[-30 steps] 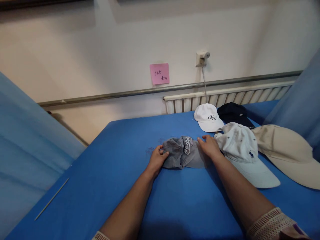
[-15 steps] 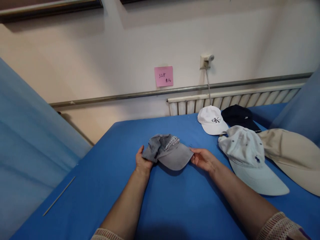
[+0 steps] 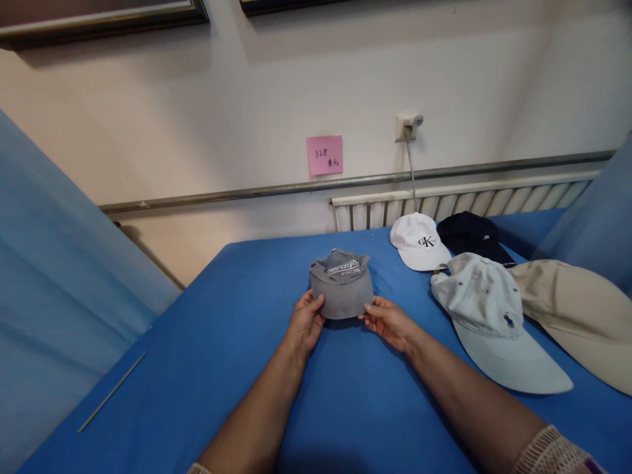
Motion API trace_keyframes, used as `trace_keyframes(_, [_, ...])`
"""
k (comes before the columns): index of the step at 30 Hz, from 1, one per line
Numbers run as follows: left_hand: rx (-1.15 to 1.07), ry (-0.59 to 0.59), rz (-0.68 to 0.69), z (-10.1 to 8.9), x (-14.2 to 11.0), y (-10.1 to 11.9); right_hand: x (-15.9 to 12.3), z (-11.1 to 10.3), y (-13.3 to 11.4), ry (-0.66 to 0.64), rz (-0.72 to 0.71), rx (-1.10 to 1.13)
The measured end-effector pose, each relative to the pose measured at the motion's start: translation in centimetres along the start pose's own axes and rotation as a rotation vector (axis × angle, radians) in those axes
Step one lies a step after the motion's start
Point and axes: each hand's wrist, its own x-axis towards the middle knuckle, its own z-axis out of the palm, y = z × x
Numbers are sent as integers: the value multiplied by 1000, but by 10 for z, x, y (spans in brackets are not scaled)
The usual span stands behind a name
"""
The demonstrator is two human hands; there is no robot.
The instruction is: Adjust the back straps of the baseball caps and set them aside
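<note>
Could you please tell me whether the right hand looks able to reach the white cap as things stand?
Probably yes: nothing seems to lie between the right hand and the white cap, though it holds the grey cap by the brim.

From the grey cap toward the far left, the blue surface lies open; farther right, the pale cap and beige cap block passage.

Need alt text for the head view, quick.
The left hand and right hand hold a gray cap by its brim; on the blue surface to the right lie a white cap, dark cap, pale cap and beige cap.
</note>
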Motion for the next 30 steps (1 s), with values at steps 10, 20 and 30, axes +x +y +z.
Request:
trace_keyframes(10, [-15, 522, 255, -87, 27, 90, -7, 10, 2, -4, 5, -272])
trace_keyframes(20, [15, 688, 434, -115, 19, 112, -2, 10, 11, -43, -28, -352])
trace_keyframes(30, [170, 866, 294, -130, 25, 112, 4, 5, 16, -77, -79, -451])
